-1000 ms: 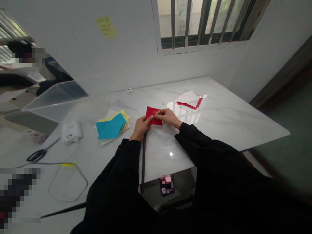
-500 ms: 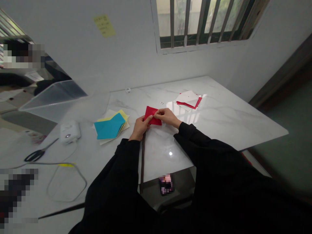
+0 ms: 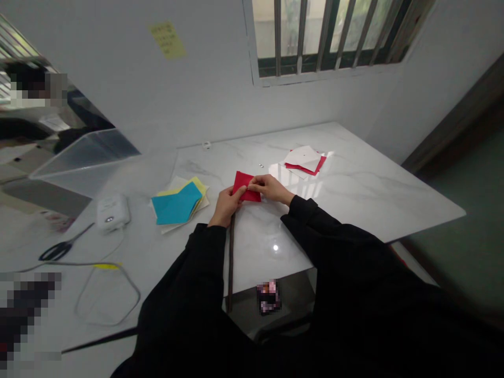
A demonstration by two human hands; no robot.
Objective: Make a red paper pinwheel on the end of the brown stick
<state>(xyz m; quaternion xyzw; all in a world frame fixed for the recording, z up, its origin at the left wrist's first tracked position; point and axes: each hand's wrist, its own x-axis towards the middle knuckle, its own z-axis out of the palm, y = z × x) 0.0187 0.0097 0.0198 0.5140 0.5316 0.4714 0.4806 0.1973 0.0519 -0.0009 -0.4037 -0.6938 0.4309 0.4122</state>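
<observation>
From the head view, the left hand (image 3: 226, 207) and right hand (image 3: 271, 189) pinch a folded red paper square (image 3: 246, 186) closely between them, over the white marble bench (image 3: 366, 194). A loosened pinch could let the fold slip or spring open, dropping it towards the dark strip (image 3: 231, 262) just below.

This was a plain craft workroom, with cut pieces out for handwork. A long white marble-veined counter (image 3: 354, 178) carried a red cut piece (image 3: 247, 187), a stack of turquoise and yellow cut sheets (image 3: 177, 203) and black-handled scissors (image 3: 59, 251), with a small white plastic device (image 3: 112, 213) close by. Behind it all stood a bare white wall (image 3: 220, 68) — a yellow sticky note (image 3: 167, 40) and a metal-barred window (image 3: 326, 37) were its only fixtures.
</observation>
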